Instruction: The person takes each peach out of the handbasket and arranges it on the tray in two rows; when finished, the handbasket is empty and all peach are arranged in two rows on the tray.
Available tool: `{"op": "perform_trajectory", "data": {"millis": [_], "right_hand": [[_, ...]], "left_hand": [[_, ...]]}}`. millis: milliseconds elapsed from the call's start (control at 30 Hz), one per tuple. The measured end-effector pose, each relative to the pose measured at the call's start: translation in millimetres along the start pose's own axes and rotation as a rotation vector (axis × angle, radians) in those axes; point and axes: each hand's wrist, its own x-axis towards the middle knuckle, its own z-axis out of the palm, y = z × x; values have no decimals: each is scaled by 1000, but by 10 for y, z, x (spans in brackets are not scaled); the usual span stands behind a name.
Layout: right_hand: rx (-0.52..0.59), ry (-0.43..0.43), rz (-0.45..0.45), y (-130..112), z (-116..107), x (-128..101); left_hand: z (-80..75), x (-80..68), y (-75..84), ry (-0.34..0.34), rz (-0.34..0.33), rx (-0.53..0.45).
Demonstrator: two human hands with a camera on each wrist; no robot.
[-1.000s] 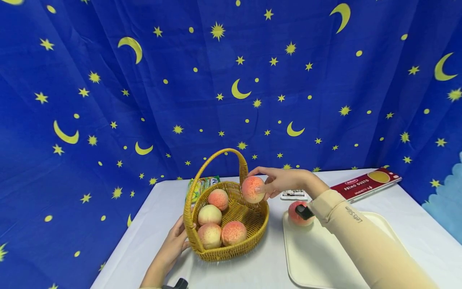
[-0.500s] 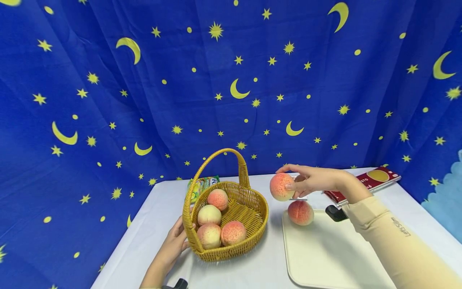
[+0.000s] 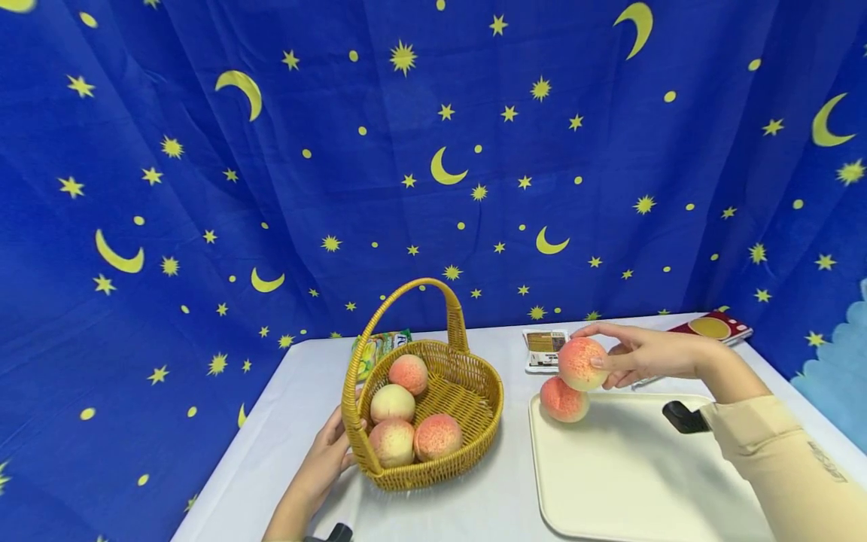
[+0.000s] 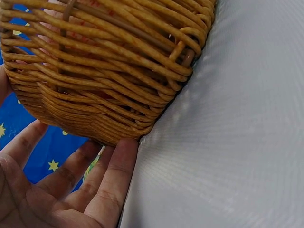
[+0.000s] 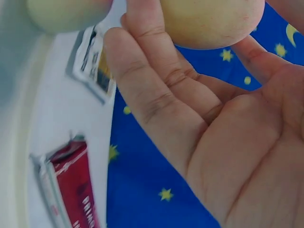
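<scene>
A peach (image 3: 582,363), pink with a yellowish underside, is held by my right hand (image 3: 633,360) between thumb and fingers. It overlaps a second peach (image 3: 564,400) at the back left corner of a cream tray (image 3: 630,482). In the right wrist view the held peach (image 5: 211,23) shows beyond the fingers. My left hand (image 3: 323,463) rests against the left side of a wicker basket (image 3: 484,444) with a tall arched handle. Up close, its extended fingertips touch the woven wall (image 4: 104,85) near the table. Several peaches, including a pale one (image 3: 393,403), lie inside the basket.
A green and yellow packet (image 3: 382,348) lies behind the basket. Behind the tray are a small white and brown packet (image 3: 544,350) and a red spaghetti box (image 3: 711,328), partly covered by the right hand. A blue star-patterned curtain (image 3: 379,188) hangs behind the white table (image 3: 271,414).
My right hand has carried the peach rightward from over the basket to the tray's back left corner. My left hand and the basket have stayed in place.
</scene>
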Motion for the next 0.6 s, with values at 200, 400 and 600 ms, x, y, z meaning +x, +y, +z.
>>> {"op": "perform_trajectory", "data": {"millis": [200,400,600], "right_hand": [[49,12,7,268,-61,-146],[99,16,32,465,-80,-230],[104,24,68,652,-85,-293]], "left_hand": [[0,-1,0,2,2,6],[-9,6,-12,0,-8,7],[-2,1,-1,2,-7,15]]}}
